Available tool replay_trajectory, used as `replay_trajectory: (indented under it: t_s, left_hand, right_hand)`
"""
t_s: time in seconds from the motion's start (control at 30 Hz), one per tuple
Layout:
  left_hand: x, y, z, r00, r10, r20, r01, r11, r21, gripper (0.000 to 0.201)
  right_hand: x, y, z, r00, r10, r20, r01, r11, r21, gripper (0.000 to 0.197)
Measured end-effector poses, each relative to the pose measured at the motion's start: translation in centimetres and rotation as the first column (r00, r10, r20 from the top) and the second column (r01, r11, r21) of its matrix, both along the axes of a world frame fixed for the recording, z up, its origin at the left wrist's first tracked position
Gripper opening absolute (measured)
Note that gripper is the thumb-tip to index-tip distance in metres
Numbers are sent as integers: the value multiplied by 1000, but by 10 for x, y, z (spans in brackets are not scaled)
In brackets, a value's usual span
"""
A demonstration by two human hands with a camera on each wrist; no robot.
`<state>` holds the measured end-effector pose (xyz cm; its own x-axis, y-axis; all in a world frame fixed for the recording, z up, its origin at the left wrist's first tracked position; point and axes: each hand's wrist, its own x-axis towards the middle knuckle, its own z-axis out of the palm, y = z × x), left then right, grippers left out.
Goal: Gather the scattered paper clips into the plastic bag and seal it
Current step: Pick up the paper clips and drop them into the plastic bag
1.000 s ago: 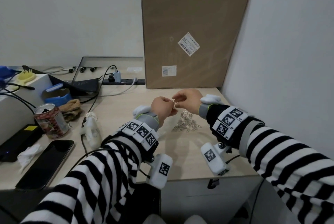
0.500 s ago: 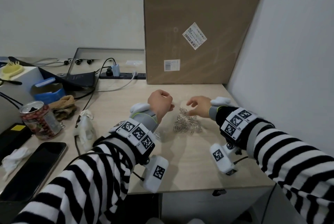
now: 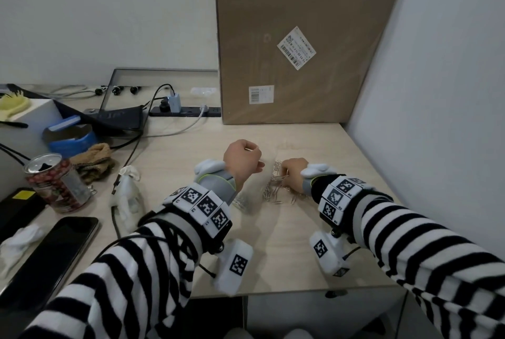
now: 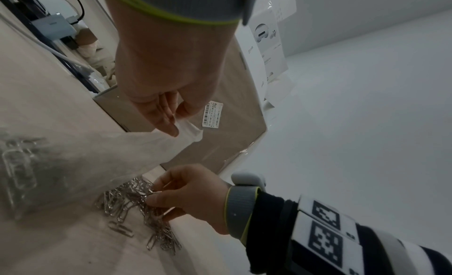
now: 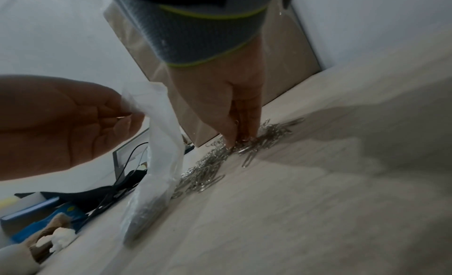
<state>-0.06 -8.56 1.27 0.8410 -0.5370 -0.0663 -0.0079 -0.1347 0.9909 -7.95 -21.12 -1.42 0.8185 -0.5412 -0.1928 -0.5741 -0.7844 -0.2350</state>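
Note:
My left hand (image 3: 243,158) is raised over the desk and pinches the top edge of a clear plastic bag (image 3: 244,199), which hangs down to the tabletop with some clips in its bottom. The bag (image 5: 161,153) shows as a limp strip in the right wrist view. Just right of it a pile of silver paper clips (image 3: 276,191) lies on the desk. My right hand (image 3: 293,172) is down in that pile, fingers and thumb pinching a few paper clips (image 4: 151,194). In the left wrist view the left hand (image 4: 159,97) holds the bag (image 4: 73,159) between thumb and fingers.
A tall cardboard box (image 3: 300,37) stands behind the pile, with a white wall close on the right. To the left are a drink can (image 3: 58,182), a phone (image 3: 52,256), a white pouch (image 3: 128,193), cables and a power strip (image 3: 185,111).
A second ago both hands met at the bag's mouth. Since then my right hand has dropped to the pile of clips, while the left hand has kept holding the bag up.

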Motion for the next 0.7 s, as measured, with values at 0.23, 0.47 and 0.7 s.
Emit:
replay_trajectory:
  t_s: [0.23, 0.47, 0.7]
  left_hand:
    - [-12, 8, 7, 1000, -6, 8, 6, 1000, 10, 5]
    - [-30, 15, 19, 1000, -5, -19, 4, 1000, -16, 14]
    - [-48, 11, 30, 998, -27, -52, 25, 999, -46, 14]
  right_hand:
    - [-19, -10, 14, 934, -234, 271, 201, 969, 145, 17]
    - [-32, -10, 50, 675, -431, 600, 111, 862, 494, 15]
    - [-44, 21, 98, 715, -271, 645, -77, 886, 457, 10]
